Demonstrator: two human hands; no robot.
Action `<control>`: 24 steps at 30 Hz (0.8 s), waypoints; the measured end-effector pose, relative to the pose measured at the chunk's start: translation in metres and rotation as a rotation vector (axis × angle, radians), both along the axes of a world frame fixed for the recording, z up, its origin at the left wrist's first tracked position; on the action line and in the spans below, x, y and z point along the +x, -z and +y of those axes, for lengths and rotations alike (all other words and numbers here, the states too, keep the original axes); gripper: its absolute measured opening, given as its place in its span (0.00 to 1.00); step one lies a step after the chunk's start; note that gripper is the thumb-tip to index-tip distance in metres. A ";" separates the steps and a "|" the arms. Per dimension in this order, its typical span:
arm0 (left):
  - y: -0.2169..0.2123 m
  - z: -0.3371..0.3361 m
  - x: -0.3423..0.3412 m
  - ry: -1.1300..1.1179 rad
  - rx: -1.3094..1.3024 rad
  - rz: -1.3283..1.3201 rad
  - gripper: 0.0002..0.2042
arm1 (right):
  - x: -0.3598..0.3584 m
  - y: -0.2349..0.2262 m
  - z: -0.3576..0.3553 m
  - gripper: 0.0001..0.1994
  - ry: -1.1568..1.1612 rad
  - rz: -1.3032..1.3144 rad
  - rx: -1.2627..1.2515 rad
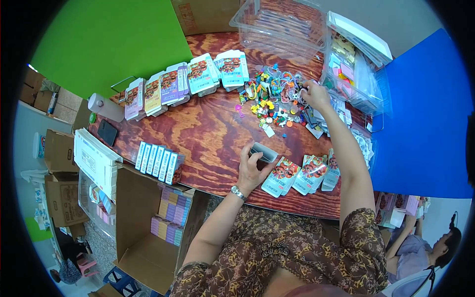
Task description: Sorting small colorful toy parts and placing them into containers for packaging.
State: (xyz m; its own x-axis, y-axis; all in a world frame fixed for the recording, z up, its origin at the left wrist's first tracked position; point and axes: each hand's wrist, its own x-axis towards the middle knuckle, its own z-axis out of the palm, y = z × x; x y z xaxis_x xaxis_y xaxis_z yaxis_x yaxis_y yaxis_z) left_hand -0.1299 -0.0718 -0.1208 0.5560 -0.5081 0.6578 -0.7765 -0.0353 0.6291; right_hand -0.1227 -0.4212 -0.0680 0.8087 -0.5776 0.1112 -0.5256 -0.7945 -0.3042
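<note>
My left hand (253, 171), with a watch on its wrist, grips a small open carton (267, 153) above the near middle of the table. The carton's open end faces up and away from me; its inside looks grey, and its contents cannot be made out. My right hand (316, 96) reaches to the right edge of a heap of small colourful plastic toys (277, 94). Its fingers are pinched together, and whatever they hold is too small to tell. Right of my left hand, flat printed packets (281, 174) lie in several overlapping stacks near the table's front edge.
Flattened cartons (177, 81) line the far left. Several filled boxes (157, 162) stand in a row near the left edge. Clear plastic bins (282, 29) occupy the back right. A phone (107, 132) and bottle (105, 108) lie left. Another person (420, 252) sits at lower right.
</note>
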 end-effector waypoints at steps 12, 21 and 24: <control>-0.003 -0.003 0.004 -0.015 -0.011 -0.002 0.50 | -0.009 -0.041 -0.014 0.08 -0.195 -0.156 -0.063; 0.002 0.001 0.004 0.007 -0.022 -0.020 0.43 | -0.039 -0.123 0.078 0.10 -0.390 -0.080 0.300; 0.001 0.001 0.002 0.010 -0.099 0.034 0.43 | -0.053 -0.126 0.106 0.11 -0.367 -0.082 0.453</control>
State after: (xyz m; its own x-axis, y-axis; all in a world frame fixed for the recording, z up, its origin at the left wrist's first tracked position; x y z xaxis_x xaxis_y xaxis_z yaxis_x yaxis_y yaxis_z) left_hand -0.1283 -0.0709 -0.1214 0.5739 -0.4475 0.6858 -0.7547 0.0361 0.6551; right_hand -0.1759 -0.3157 0.0576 0.9640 -0.2658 -0.0103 -0.2007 -0.7013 -0.6840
